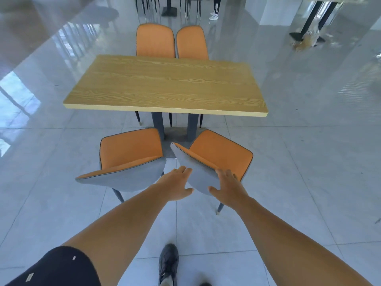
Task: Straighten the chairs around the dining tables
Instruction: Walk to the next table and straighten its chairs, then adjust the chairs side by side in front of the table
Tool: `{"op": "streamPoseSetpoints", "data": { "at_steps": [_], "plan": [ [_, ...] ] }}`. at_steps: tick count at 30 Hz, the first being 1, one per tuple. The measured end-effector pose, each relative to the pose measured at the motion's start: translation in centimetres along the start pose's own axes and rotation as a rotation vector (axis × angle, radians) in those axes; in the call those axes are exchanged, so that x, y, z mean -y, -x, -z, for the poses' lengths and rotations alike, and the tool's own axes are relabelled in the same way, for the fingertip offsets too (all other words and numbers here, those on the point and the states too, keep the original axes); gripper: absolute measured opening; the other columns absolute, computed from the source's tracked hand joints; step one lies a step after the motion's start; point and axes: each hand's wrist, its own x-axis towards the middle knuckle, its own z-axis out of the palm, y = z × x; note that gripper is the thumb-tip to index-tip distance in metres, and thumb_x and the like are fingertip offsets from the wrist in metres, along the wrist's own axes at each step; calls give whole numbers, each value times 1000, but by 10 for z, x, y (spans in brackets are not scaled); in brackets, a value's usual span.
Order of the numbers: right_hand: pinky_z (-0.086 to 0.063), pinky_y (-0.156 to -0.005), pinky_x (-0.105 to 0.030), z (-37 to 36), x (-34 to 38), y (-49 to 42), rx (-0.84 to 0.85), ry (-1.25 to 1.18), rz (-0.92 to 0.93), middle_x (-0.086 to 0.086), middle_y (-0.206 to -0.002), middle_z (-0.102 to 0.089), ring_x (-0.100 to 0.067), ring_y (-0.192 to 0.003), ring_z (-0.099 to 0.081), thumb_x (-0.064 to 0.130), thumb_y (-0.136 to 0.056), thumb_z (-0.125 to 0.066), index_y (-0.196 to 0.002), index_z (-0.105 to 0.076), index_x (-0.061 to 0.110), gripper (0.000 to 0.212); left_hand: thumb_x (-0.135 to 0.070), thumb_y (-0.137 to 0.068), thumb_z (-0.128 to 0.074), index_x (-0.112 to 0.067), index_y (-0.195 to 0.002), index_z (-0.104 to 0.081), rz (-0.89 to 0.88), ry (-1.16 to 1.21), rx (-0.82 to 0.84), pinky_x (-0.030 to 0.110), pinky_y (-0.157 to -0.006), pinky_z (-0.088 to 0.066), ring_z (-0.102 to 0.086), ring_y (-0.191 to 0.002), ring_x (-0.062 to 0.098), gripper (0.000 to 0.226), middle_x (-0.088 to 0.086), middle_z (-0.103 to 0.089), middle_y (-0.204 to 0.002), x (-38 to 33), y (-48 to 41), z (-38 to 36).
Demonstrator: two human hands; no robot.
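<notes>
Near right chair [218, 153] — skewed, backrest running diagonal to the bench [165, 85] edge. Left hand [177, 185], right hand [228, 187] — both wide, fingers straight, flanking the backrest.

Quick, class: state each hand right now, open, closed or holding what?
Left hand: open, straight fingers touching the grey back of the near right orange padded chair.
Right hand: open, fingers resting on the same chair's back.

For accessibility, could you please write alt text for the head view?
Left hand and right hand, open, reach the back of the near right chair, askew at a wooden table. The near left chair is askew too; far chairs are tucked in.
</notes>
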Motion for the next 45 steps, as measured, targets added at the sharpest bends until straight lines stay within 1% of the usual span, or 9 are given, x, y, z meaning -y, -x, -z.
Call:
{"op": "streamPoseSetpoints", "data": {
  "at_steps": [4,7,12,17,21,28,32,37,45],
  "plan": [
    [-42,-108,-44,2,7,14,67,10,79,-7,-159,-28,-27,-143,-33,58,-92,-55,-155,-26,17,81,-55,-91,-58,-21,-143,-34,38,-8,-19,37,-76,-47,-53,-98,20,66,2,-52,-127,-9,22,1],
    [-42,-109,-45,7,12,18,88,35,120,-8,-160,-29,-28,-144,-34,57,-92,-55,-155,-25,17,81,-50,-91,-60,-20,-140,-39,71,-5,-49,34,-73,-47,-51,-91,18,61,1,-56,-117,-14,36,6],
    [-37,-114,-45,18,14,29,132,101,183,-6,-163,-28,-27,-148,-31,59,-89,-58,-158,-19,20,88,-50,-92,-58,-19,-142,-43,132,8,-64,41,-87,-54,-59,-107,25,60,4,-57,-126,-17,60,6],
    [-37,-114,-44,21,26,33,166,161,208,-9,-163,-28,-28,-147,-32,58,-91,-58,-158,-20,18,87,-52,-92,-59,-22,-142,-44,146,22,-115,36,-84,-50,-57,-111,25,61,3,-56,-129,-5,78,12],
    [-40,-106,-41,12,62,26,185,176,220,-10,-158,-31,-30,-141,-37,56,-92,-57,-155,-22,18,81,-50,-93,-58,-19,-139,-46,168,16,-121,40,-88,-53,-58,-106,24,57,4,-57,-122,28,92,22],
    [-48,-96,-44,-21,150,10,228,189,209,-10,-140,-45,-28,-119,-52,50,-90,-60,-148,-31,21,71,-51,-92,-54,-17,-139,-45,208,45,-143,41,-88,-50,-55,-117,27,59,6,-53,-134,118,121,33],
    [-47,-99,-42,-38,197,-1,208,182,212,-8,-147,-44,-27,-125,-51,52,-89,-61,-146,-36,21,70,-50,-92,-55,-17,-144,-43,213,92,-157,41,-92,-51,-54,-121,27,63,5,-51,-141,166,138,39],
    [-48,-96,-42,-58,238,-15,245,231,234,-9,-142,-44,-26,-120,-53,56,-88,-59,-150,-32,22,75,-51,-91,-56,-20,-141,-46,278,86,-168,33,-79,-44,-57,-115,27,60,4,-54,-136,216,161,43],
    [-44,-103,-50,-79,265,-47,236,274,308,-10,-149,-38,-28,-134,-41,57,-90,-58,-147,-34,22,71,-51,-91,-56,-19,-136,-44,381,145,-109,44,-90,-51,-50,-122,26,56,4,-46,-138,257,171,34]
  ]
}}
